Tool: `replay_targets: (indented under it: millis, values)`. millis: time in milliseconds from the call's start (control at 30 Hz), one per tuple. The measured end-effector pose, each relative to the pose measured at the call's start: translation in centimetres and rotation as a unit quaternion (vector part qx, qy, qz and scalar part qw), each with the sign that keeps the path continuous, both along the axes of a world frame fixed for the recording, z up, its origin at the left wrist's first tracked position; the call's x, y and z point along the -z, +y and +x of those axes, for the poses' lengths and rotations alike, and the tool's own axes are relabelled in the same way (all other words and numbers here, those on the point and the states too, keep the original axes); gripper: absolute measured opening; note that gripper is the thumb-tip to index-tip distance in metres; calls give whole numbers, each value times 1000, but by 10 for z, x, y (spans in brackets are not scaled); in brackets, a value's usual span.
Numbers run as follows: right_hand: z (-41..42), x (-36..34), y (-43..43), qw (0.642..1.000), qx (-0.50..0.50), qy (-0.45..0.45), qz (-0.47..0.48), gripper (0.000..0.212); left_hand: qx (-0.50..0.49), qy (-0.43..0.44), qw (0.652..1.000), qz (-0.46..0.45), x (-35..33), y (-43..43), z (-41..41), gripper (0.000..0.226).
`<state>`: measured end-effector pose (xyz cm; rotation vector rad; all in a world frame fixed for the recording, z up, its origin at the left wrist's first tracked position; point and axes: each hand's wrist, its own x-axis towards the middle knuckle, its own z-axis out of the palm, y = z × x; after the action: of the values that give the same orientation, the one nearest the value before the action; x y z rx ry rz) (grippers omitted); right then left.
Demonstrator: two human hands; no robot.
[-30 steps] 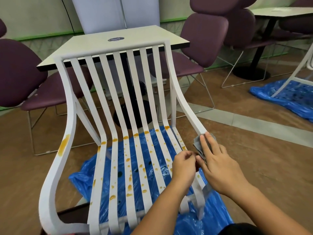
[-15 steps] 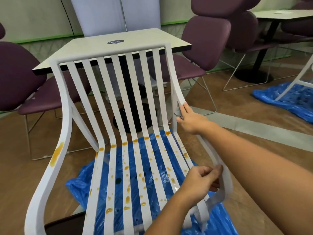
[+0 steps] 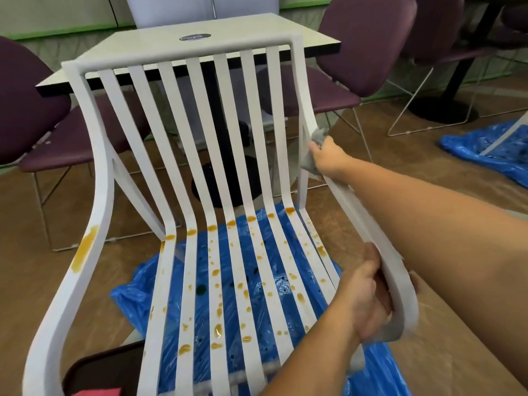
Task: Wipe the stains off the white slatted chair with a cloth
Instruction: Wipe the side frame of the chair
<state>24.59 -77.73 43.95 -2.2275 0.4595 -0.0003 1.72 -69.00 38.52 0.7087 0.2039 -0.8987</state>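
The white slatted chair [image 3: 177, 144] fills the view, its seat slats dotted with several orange stains and a long orange smear on the left armrest. My right hand [image 3: 328, 157] grips a grey cloth [image 3: 316, 138] and presses it against the chair's right frame, high up beside the backrest. My left hand [image 3: 368, 295] grips the front curve of the right armrest, fingers wrapped round it.
A blue plastic sheet [image 3: 251, 281] lies on the floor under the chair. Behind stand a white-topped table [image 3: 257, 30] and purple chairs [image 3: 368, 44]. More blue sheet [image 3: 491, 150] lies at the right. Something pink [image 3: 94, 392] shows at the bottom edge.
My right hand has slid the cloth up the right armrest from near the seat to the backrest side. My left hand has moved from the slat onto the armrest's front curve.
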Motion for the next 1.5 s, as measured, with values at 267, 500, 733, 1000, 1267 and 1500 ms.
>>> replay_targets:
  millis: [267, 500, 733, 1000, 1267, 1500]
  values:
    - [-68, 9, -21, 989, -39, 66, 123, 46, -42, -9, 997, 57, -12, -5, -3, 42]
    - [-135, 26, -33, 986, -119, 63, 103, 53, -93, 28, 992, 80, -13, -7, -9, 43]
    - [-234, 7, -5, 984, -125, 48, -120, 70, -108, 24, 977, 185, -10, 2, -38, 34]
    - [-312, 41, 26, 899, -96, 23, -427, 79, -99, -59, 962, 247, -14, 37, -48, 18]
    - [-227, 7, 25, 894, -64, 3, -443, 43, -122, -110, 937, 309, -19, 82, -26, 15]
    - [-114, 5, 24, 906, -76, 22, -415, 38, -74, -137, 936, 317, -11, 78, -6, 24]
